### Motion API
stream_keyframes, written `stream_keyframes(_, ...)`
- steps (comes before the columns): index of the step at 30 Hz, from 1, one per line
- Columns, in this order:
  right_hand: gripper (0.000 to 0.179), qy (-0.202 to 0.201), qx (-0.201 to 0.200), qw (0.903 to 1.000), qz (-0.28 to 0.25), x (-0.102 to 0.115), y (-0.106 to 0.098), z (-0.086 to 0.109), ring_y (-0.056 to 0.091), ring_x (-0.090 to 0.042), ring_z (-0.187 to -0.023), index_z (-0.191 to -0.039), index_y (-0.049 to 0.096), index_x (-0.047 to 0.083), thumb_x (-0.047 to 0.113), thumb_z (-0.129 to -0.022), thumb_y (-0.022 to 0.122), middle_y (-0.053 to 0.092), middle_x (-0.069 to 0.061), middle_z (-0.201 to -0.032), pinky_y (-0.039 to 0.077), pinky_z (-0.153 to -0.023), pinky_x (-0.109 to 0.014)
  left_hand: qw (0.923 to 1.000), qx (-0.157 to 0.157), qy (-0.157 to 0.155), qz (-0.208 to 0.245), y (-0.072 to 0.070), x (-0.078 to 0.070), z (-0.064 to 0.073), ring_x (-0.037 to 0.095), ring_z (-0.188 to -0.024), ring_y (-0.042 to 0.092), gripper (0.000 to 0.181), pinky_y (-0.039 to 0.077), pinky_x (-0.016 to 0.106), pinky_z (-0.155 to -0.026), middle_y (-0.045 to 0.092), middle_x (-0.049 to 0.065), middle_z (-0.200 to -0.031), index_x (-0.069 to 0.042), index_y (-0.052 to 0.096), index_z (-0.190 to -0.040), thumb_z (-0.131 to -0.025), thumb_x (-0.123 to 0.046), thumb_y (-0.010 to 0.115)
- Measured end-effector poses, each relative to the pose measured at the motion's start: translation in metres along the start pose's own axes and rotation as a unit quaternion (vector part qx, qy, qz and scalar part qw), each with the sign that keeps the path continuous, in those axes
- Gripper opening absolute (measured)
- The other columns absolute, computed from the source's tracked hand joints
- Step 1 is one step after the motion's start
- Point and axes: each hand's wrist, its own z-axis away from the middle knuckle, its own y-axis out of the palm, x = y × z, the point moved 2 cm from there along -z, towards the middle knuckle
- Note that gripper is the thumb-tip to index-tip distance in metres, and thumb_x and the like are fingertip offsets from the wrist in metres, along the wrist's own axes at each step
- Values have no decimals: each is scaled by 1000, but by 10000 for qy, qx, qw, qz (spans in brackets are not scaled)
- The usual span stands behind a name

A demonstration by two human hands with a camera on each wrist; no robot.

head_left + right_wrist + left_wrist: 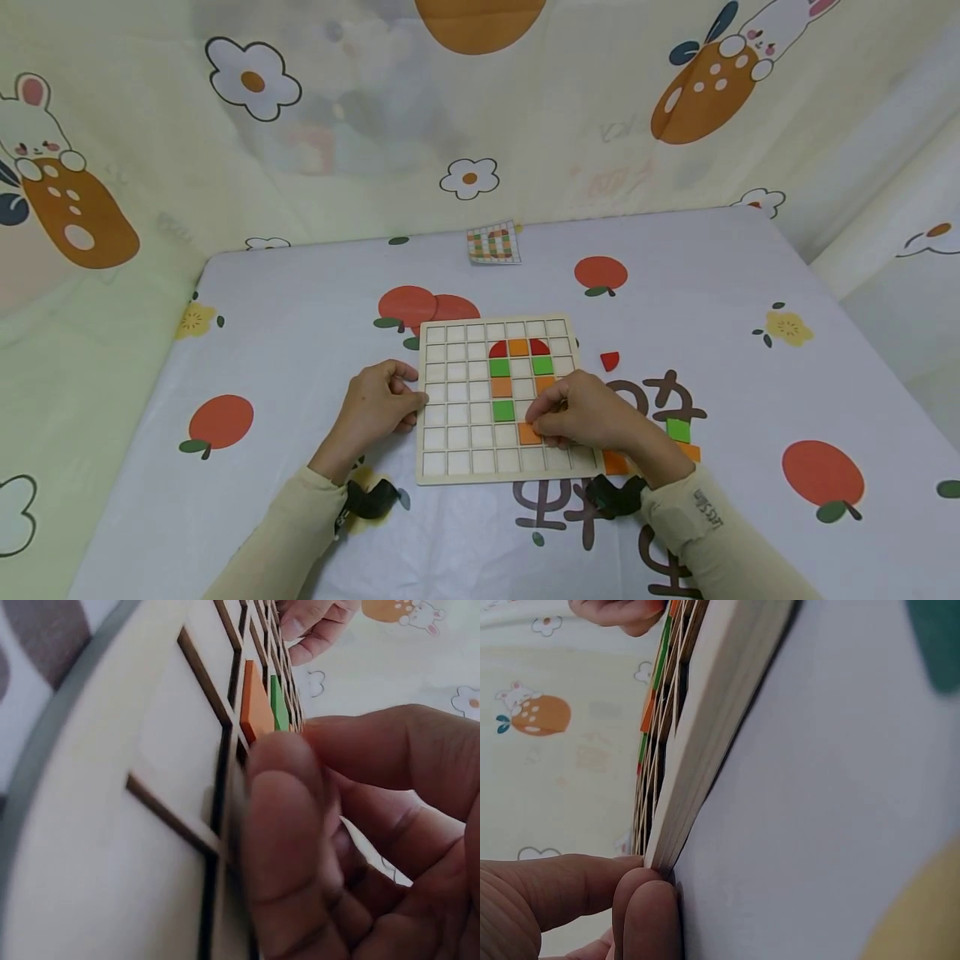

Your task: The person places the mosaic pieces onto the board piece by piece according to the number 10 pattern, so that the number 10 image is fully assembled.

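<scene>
Forearms in beige sleeves [273, 533] slant inward to a flat, pale wooden grid board [457, 437] lying on a white printed tablecloth [300, 333]. Left hand [377, 403]: fingers bent, thumb and fingertips grasping the board's left edge. Right hand [591, 410]: held low over the grid, thumb and index finger brought together at the cells; cannot tell whether a piece sits between them. 1 orange square tile [529, 435] occupies a cell just on the near side of the right fingertips. 1 green square tile [503, 410] lies just left of them. Further beyond the same fingertips, 2 red quarter-round tiles [498, 350] flank 1 orange top-row tile [517, 347]. Off the board, beyond the right knuckles, rests 1 loose red rounded piece [610, 361]. 1 loose green square [678, 430] lies to the right of the right wrist, well apart from the fingertips.
</scene>
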Motion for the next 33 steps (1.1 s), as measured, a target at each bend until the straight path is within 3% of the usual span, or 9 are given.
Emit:
stream_keyframes(3, 11, 3, -292, 9995, -118, -2, -15, 2, 63, -22, -67, -101, 79, 4, 11, -93, 73, 70, -9, -83, 55, -60, -29, 10000, 9, -17, 1, 0, 0, 0, 15, -54, 66, 27, 60, 28, -54, 66, 10, -79, 0, 66, -113, -90, -5, 78)
stream_keyframes(6, 17, 132, -837, 9964, 6, -7, -39, 5, 65, -24, -70, -107, 77, 1, 13, -96, 72, 72, -12, -91, 58, -63, -30, 10000, 30, -36, 10, 0, 0, 0, 15, -55, 66, 27, 60, 28, -54, 66, 10, -80, 0, 66, -114, -90, -5, 78)
stream_keyframes(10, 27, 607, -1491, 9868, 202, -22, -71, 7, 66, -25, -74, -117, 71, -2, 18, -99, 71, 72, -14, -93, 60, -66, -29, 10000, 33, -17, 19, 0, 1, 0, 15, -55, 66, 26, 60, 28, -54, 66, 10, -80, 0, 66, -113, -90, -4, 78)
stream_keyframes(14, 37, 1120, -1739, 9777, 362, -39, -89, 3, 65, -24, -75, -124, 66, -2, 23, -98, 70, 72, -12, -90, 58, -66, -31, 10000, 39, -11, 16, 0, 1, 0, 15, -55, 66, 26, 60, 28, -54, 66, 10, -80, 0, 65, -113, -91, -4, 77)
stream_keyframes(18, 43, 1404, -1771, 9729, 487, -47, -91, -2, 66, -21, -71, -125, 64, -3, 26, -95, 74, 72, -10, -86, 56, -64, -31, 10000, 41, -32, 34, 0, 1, -1, 16, -55, 66, 26, 60, 28, -54, 66, 11, -80, 0, 65, -112, -90, -4, 78)
stream_keyframes(25, 31, 1504, -1820, 9693, 681, -42, -86, -4, 66, -20, -73, -109, 69, -1, 23, -92, 79, 72, -14, -93, 56, -64, -29, 10000, 41, 2, 34, 0, 1, 0, 16, -54, 66, 25, 60, 29, -54, 66, 10, -80, 0, 65, -112, -90, -4, 78)
stream_keyframes(33, 22, 1496, -1855, 9704, 386, -41, -81, -2, 67, -20, -74, -104, 69, 1, 18, -94, 76, 75, -12, -92, 58, -66, -29, 10000, 24, -25, 49, -1, 0, 0, 15, -54, 66, 26, 60, 29, -54, 65, 10, -80, 0, 65, -112, -90, -4, 78)
